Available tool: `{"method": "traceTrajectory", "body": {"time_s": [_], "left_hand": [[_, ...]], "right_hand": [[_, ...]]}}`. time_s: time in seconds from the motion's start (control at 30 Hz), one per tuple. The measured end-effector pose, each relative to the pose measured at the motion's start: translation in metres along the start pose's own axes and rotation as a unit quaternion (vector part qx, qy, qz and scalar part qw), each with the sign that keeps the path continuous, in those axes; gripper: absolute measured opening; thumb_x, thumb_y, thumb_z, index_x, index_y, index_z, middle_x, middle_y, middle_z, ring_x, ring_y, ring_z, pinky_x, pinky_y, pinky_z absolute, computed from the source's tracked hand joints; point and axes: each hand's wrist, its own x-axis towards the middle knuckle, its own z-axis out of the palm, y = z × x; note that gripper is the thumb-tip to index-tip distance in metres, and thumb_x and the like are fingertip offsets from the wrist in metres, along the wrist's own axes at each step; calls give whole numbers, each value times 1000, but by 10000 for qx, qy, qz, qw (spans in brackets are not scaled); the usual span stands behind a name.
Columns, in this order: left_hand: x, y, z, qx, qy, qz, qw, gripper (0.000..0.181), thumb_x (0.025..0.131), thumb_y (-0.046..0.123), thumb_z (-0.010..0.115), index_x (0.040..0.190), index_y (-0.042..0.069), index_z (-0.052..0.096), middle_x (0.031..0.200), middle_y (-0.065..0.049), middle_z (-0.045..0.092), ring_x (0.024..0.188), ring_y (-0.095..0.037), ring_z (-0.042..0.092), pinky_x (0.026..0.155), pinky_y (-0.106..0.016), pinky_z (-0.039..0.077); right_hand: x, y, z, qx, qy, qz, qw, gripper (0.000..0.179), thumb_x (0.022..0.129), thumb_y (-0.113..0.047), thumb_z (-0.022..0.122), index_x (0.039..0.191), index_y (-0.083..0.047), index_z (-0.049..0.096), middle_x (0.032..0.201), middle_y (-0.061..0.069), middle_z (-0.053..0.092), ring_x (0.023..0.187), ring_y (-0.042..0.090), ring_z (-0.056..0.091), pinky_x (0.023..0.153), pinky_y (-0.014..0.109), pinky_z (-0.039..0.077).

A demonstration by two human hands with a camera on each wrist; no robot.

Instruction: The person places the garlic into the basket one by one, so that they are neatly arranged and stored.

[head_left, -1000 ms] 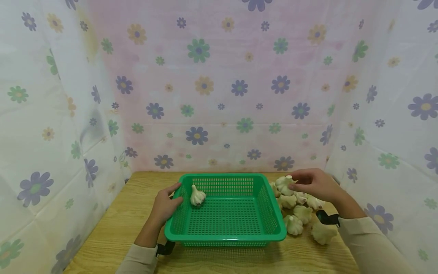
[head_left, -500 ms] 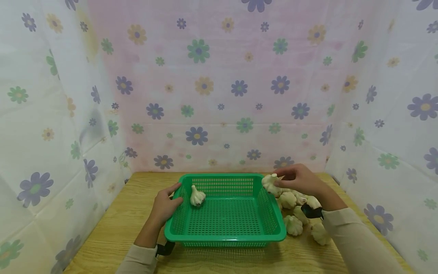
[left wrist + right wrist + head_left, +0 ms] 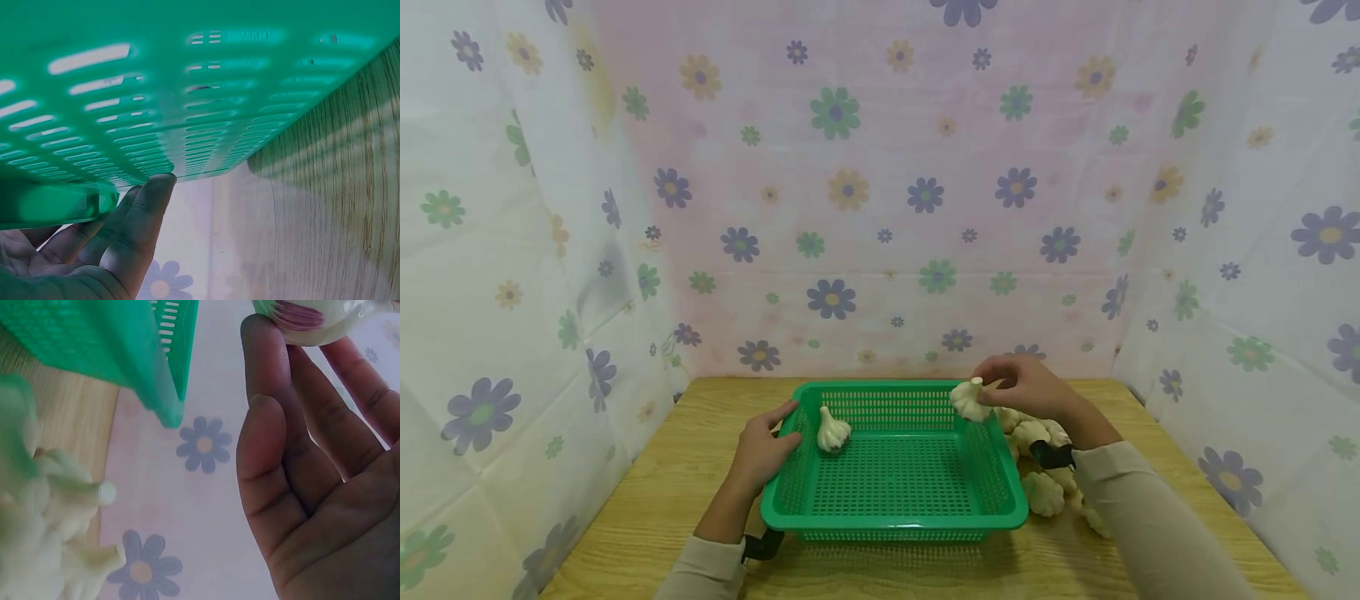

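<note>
Right hand is swinging a pinched garlic bulb from the heap over the green basket; left hand is gripping the rim (another bulb is lying inside), transfer seemingly progressing!

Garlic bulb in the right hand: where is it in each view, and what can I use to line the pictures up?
Head: right of centre, below mid-height; the garlic bulb is pinched in the right hand, by the far right corner of the basket.
Left wrist: not visible.
Right wrist: top edge, right of centre, partly cut off.
Shared landmark: the green basket, in all three views.
</note>
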Motion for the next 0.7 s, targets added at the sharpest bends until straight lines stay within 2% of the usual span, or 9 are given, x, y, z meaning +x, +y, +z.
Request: {"method": "traceTrajectory", "body": {"time_s": [0.07, 0.3, 0.43, 0.7], "left_hand": [[0, 0, 0, 19, 10, 8, 10000, 63, 95, 6, 60, 156, 13, 48, 167, -12, 36, 140, -50, 48, 68, -34, 54], [0, -1, 0, 49, 48, 4, 10000, 63, 95, 6, 60, 156, 13, 48, 167, -13, 35, 140, -50, 48, 71, -35, 55], [0, -1, -1, 48, 36, 20, 10000, 63, 95, 6, 60, 156, 13, 48, 167, -13, 36, 140, -50, 48, 70, -34, 54], [-1, -1, -1, 17, 24, 31, 10000, 63, 94, 5, 60, 156, 13, 49, 167, -13, 36, 140, -50, 48, 67, -34, 53]], "right_hand": [[4, -1, 3, 44, 22, 17, 10000, 20, 96, -25, 74, 115, -19, 72, 118, 8, 71, 109, 30, 69, 87, 42, 58], [19, -6, 15, 239, -72, 34, 9997, 31, 98, -29, 72, 129, -26, 74, 137, 7, 67, 117, 32, 66, 84, 44, 60], [29, -11, 24, 425, -230, 64, 9988, 30, 97, -28, 73, 126, -23, 77, 134, 7, 70, 112, 31, 69, 84, 49, 60], [46, -17, 41, 478, -499, 70, 9976, 28, 94, -28, 76, 121, -19, 79, 126, 7, 74, 114, 31, 70, 90, 41, 59]]}}
